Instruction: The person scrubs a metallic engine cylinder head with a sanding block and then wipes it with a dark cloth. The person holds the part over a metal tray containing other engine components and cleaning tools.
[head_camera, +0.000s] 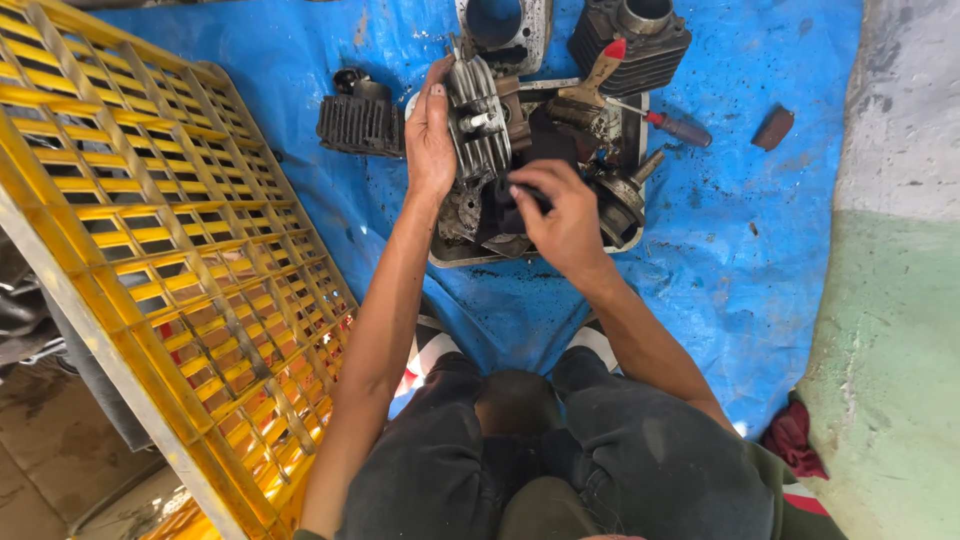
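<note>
The finned cylinder head (478, 118) stands on edge over the metal tray (455, 257), clasped along its left side by the left hand (430, 135). The right hand (562, 215), near and right of the head, pinches a small dark object (527, 195), too hidden to identify. A brush (592, 88) and screwdriver (668, 124) lie farther off; the tray rests on a blue tarp (760, 220).
</note>
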